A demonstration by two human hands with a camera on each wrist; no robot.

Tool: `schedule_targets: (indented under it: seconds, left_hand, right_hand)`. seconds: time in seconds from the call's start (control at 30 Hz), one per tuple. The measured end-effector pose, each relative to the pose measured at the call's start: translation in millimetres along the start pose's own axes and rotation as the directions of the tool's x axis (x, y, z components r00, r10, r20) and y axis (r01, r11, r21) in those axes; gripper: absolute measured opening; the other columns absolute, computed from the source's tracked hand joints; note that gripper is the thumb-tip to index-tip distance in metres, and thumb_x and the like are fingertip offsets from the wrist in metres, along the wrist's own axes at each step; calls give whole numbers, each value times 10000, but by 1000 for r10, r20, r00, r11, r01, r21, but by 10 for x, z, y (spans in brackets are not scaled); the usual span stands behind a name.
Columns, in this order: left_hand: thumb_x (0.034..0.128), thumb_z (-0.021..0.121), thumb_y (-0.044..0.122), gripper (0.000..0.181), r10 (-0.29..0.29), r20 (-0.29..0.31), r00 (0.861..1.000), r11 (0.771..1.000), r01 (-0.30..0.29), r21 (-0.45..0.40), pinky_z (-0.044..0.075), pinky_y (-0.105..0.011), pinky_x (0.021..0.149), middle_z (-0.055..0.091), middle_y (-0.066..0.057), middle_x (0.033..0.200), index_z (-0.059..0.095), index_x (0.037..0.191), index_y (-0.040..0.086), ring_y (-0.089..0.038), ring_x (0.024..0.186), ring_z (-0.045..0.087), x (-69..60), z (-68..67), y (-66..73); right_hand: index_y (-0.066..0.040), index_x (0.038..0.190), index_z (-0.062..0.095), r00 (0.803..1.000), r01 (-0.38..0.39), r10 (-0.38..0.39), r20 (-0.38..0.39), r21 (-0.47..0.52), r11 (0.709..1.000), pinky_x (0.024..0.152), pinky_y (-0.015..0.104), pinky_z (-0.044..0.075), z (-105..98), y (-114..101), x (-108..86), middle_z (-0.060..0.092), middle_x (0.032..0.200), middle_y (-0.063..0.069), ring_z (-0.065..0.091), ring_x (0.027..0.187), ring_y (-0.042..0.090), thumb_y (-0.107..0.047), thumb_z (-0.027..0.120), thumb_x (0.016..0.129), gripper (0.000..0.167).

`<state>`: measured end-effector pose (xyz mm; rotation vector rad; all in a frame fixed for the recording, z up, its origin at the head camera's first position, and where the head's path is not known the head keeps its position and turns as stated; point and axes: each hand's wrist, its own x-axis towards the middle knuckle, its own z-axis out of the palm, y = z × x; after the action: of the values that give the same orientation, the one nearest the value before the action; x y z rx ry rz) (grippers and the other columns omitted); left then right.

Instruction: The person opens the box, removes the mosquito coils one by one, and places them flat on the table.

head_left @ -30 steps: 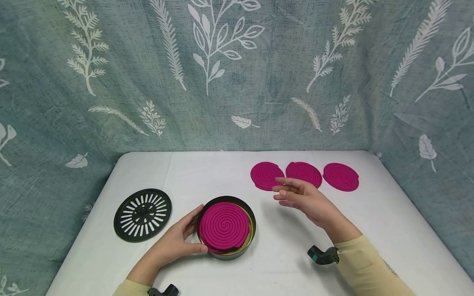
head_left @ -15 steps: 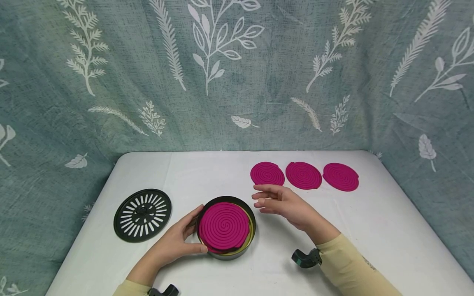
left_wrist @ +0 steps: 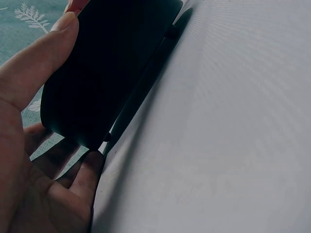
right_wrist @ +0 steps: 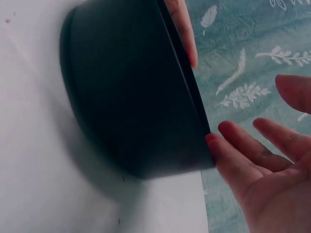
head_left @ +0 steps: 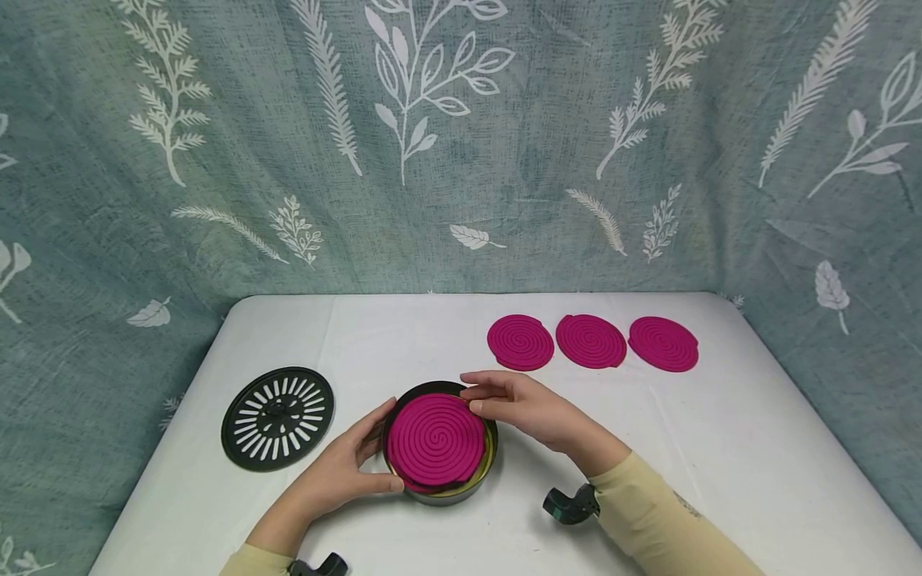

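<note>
A round black tin [head_left: 442,500] with a yellowish inside stands on the table, and a magenta spiral mosquito coil [head_left: 435,440] lies in it. My left hand [head_left: 349,466] grips the tin's left side, thumb at the front and fingers behind; in the left wrist view the dark tin wall [left_wrist: 107,68] lies between them. At the tin's upper right rim is my right hand [head_left: 536,410], its fingers loosely extended. In the right wrist view, a fingertip of the right hand [right_wrist: 272,179] appears to touch the rim of the tin [right_wrist: 131,97]; nothing is held in it.
Three more magenta coils, the left one [head_left: 520,342], the middle one [head_left: 591,342] and the right one [head_left: 663,345], lie in a row at the back right. A black slotted lid [head_left: 277,419] lies left of the tin on the white table [head_left: 403,336].
My right hand has moved left and slightly down, from in front of the row of coils to the tin's rim. The left hand and the tin have stayed in place.
</note>
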<state>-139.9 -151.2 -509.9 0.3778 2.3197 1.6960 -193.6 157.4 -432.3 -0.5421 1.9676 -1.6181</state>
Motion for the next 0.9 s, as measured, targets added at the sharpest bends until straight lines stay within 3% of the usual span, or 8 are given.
schedule_targets:
  seconds: [0.2, 0.63, 0.9]
  left_hand:
    - [610, 954, 319, 1152, -14, 5, 1000, 1000, 14, 0, 344, -220, 1126, 383, 8, 1536, 310, 1563, 252, -151, 1415, 345, 1, -4, 0]
    - [623, 951, 311, 1143, -3, 16, 1000, 1000, 3, -8, 350, -202, 1121, 384, 44, 1530, 307, 1566, 243, -117, 1408, 345, 0, -12, -6]
    - [645, 944, 282, 1127, 27, 23, 999, 999, -27, -26, 347, -223, 1129, 384, 14, 1533, 302, 1568, 216, -153, 1413, 347, -3, -12, -28]
  right_hand:
    - [-73, 1487, 423, 999, -19, 20, 42, -11, 1000, 1079, 388, 461, 87, -35, 62, 524, 1408, 171, 484, 1313, 274, -253, 639, 979, 582]
    - [-206, 1498, 419, 998, -26, 30, 50, -75, 997, 1078, 411, 459, 151, -55, 104, 535, 1394, 131, 516, 1274, 222, -300, 649, 967, 586]
    - [-155, 1520, 391, 998, -27, 32, 60, -76, 997, 1069, 398, 466, 173, -31, 116, 539, 1383, 133, 513, 1269, 216, -294, 648, 968, 624]
